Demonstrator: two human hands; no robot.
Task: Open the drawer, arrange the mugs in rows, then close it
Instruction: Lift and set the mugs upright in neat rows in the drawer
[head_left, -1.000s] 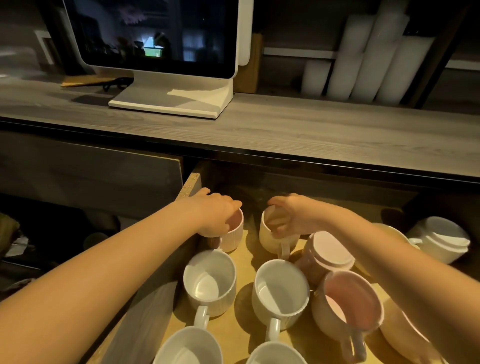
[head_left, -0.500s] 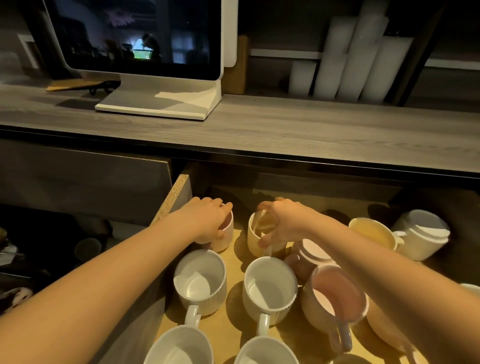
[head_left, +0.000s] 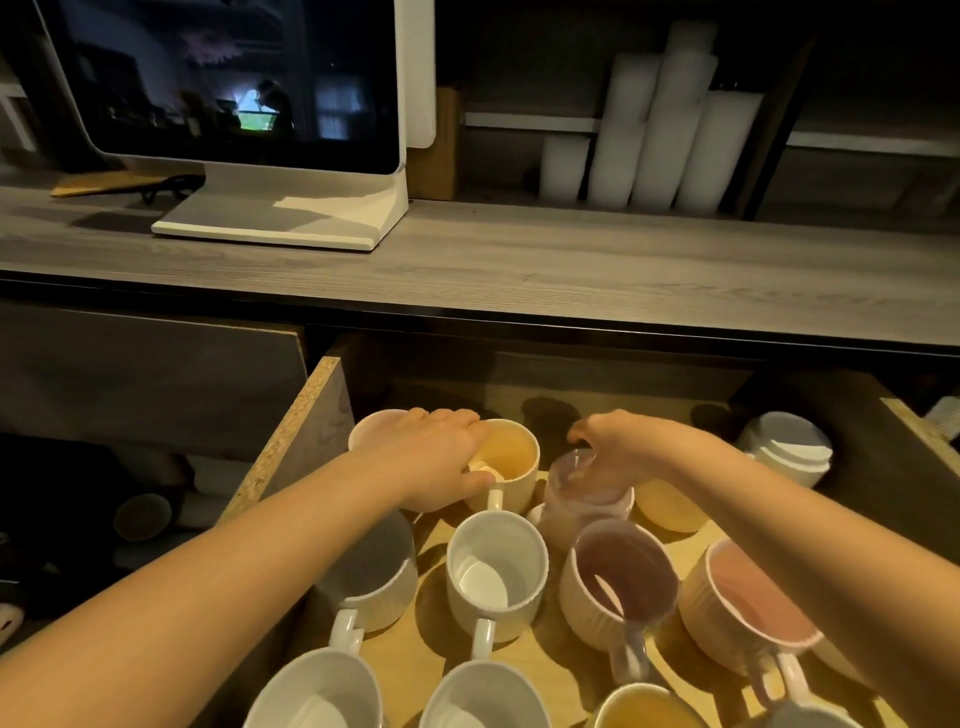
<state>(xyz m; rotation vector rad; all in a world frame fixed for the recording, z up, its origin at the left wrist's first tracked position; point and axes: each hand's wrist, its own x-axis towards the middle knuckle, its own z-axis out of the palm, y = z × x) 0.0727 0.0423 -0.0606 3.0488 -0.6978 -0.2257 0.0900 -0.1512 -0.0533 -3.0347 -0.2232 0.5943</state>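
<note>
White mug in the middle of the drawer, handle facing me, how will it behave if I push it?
The white mug looks like glazed ceramic, so probably rigid and heavy. Upright on a broad base, it should slide on the drawer floor rather than tip. The pink mug stands close, so a knock could chip it.

left grip: bare | right grip: bare | forearms: bare

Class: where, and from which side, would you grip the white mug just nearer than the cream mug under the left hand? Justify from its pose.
By its handle, from the near side: the white mug stands upright, handle pointing toward the person and exposed, while neighbouring mugs crowd its body on both sides.
</note>
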